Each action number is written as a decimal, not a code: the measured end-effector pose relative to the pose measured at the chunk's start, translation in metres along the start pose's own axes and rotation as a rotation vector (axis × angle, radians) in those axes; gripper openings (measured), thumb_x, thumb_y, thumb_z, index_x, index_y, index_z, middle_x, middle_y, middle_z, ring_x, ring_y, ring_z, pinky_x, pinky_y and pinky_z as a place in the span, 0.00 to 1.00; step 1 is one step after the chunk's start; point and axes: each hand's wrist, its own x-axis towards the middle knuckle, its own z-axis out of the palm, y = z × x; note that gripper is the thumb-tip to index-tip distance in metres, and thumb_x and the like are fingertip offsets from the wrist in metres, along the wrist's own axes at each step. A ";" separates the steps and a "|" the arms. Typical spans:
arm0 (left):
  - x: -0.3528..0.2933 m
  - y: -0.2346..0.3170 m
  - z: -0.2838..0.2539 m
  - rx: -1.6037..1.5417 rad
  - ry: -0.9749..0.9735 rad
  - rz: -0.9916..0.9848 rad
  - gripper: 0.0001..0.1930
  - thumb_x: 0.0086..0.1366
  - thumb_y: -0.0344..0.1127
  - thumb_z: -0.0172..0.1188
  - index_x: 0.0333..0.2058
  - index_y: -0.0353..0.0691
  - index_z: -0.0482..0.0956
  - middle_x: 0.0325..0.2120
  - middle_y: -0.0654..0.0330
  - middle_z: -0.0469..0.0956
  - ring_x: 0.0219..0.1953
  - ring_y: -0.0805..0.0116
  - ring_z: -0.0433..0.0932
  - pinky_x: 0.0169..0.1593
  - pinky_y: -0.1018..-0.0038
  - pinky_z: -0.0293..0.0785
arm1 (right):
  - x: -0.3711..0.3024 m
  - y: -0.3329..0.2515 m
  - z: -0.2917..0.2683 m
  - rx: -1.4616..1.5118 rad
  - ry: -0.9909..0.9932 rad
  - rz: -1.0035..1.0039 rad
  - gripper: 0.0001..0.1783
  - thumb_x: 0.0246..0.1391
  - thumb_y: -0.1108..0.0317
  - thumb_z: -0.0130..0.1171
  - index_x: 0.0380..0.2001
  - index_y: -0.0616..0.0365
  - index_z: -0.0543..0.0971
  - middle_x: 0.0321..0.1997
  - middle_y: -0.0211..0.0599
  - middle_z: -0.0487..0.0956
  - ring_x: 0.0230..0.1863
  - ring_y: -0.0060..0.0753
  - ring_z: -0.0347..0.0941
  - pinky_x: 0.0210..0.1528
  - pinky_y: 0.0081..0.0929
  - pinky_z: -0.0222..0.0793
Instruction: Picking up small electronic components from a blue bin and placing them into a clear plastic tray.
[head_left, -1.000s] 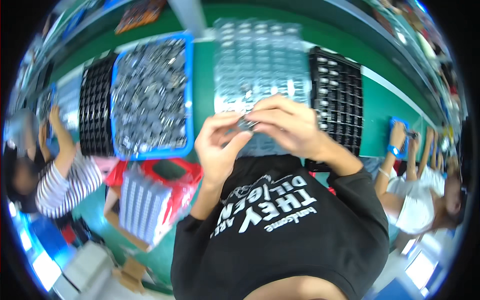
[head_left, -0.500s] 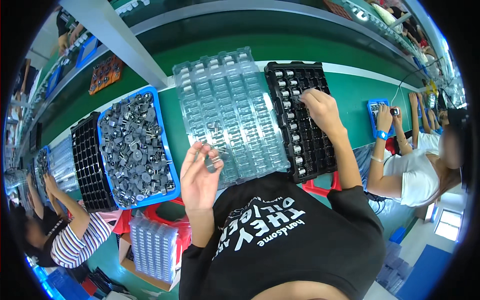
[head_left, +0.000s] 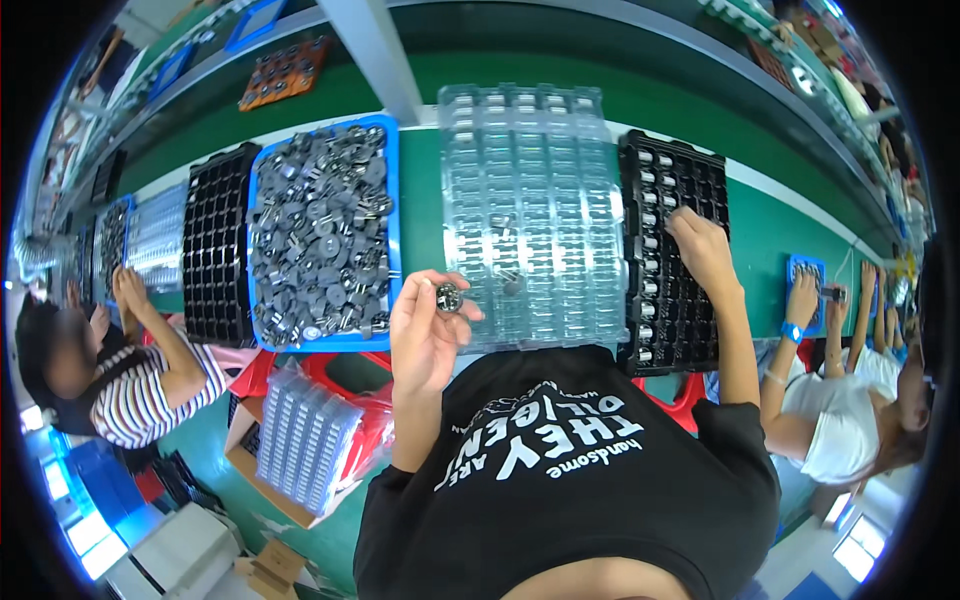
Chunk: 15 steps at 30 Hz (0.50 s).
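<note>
My left hand (head_left: 422,335) is raised at the near left corner of the clear plastic tray (head_left: 465,240). Its thumb and fingers grip a small round grey component (head_left: 448,297) with a metallic face showing. Two loose parts, one of them a grey component (head_left: 511,285), lie on the clear tray, and silver pieces line its far rows. My right hand (head_left: 704,252) is over the black compartment tray (head_left: 697,180), fingertips pinched together beside its columns of silver cylinders (head_left: 647,265). Whatever those fingertips hold is hidden.
Left of the clear tray stands a blue bin (head_left: 393,235) heaped with grey round components. Beyond it is another black tray (head_left: 215,240). Co-workers sit on both sides along the green bench. A metal post (head_left: 375,60) rises behind; stacked clear trays (head_left: 305,440) stand in a box below.
My view has swung left, so the trays and bin appear farther right. The component in my left hand has turned to show its round face. My right hand stays at the black tray.
</note>
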 end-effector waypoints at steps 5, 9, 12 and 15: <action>-0.002 0.002 -0.009 -0.122 -0.036 0.018 0.07 0.74 0.37 0.47 0.39 0.42 0.65 0.37 0.51 0.74 0.21 0.72 0.67 0.19 0.85 0.58 | 0.011 -0.007 -0.015 0.169 -0.024 0.040 0.03 0.51 0.77 0.60 0.30 0.64 0.77 0.38 0.41 0.77 0.37 0.48 0.77 0.37 0.34 0.74; 0.005 -0.004 -0.014 -0.090 -0.007 -0.021 0.02 0.71 0.30 0.50 0.39 0.40 0.68 0.43 0.48 0.76 0.33 0.66 0.77 0.28 0.82 0.68 | 0.073 -0.041 -0.019 0.100 0.120 -0.086 0.04 0.50 0.74 0.61 0.31 0.61 0.78 0.37 0.39 0.77 0.34 0.45 0.77 0.37 0.35 0.74; 0.005 0.000 -0.017 -0.058 -0.111 0.001 0.02 0.70 0.27 0.51 0.39 0.39 0.68 0.46 0.47 0.75 0.45 0.59 0.79 0.36 0.78 0.74 | 0.148 -0.094 0.002 0.233 0.073 -0.332 0.06 0.52 0.73 0.61 0.34 0.60 0.78 0.37 0.39 0.76 0.36 0.47 0.76 0.37 0.35 0.73; 0.007 0.000 -0.007 -0.037 -0.145 0.019 0.03 0.70 0.28 0.49 0.41 0.38 0.67 0.46 0.45 0.75 0.47 0.55 0.80 0.34 0.78 0.78 | 0.207 -0.106 0.038 0.282 0.046 -0.454 0.06 0.53 0.71 0.60 0.36 0.57 0.77 0.37 0.38 0.75 0.35 0.46 0.75 0.35 0.37 0.72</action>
